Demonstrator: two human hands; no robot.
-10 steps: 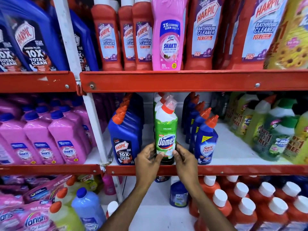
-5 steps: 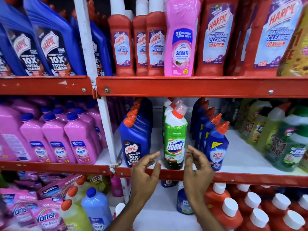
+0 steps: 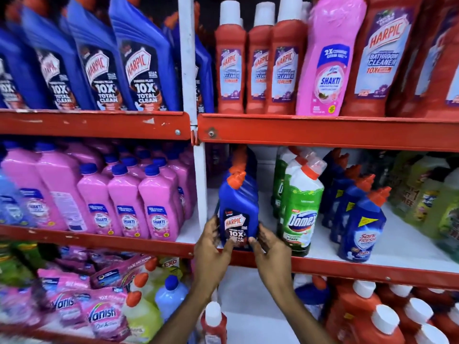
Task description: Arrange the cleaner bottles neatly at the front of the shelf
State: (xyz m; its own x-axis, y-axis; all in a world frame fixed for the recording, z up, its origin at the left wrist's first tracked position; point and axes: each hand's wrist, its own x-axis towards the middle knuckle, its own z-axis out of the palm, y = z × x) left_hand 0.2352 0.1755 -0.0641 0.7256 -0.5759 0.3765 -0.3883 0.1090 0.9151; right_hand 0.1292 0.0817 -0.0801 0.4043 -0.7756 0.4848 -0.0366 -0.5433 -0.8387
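Both forearms reach up and forward — left hand [image 3: 214, 247] and right hand [image 3: 269, 247] cupped, palms facing, fingers curled inward.

You have one view only, from the camera on your head, so nothing is shared with a second view. It faces a red metal shelf rack [image 3: 323, 131] straight on and tilts slightly downward, standing close enough that your forearms enter from the bottom edge. The middle shelf sits near the centre, the upper shelf fills the top, and a lower shelf shows along the bottom. The wide-angle lens bends the white upright post [image 3: 191, 100] and leans the outer bottles; the left side is blurred.
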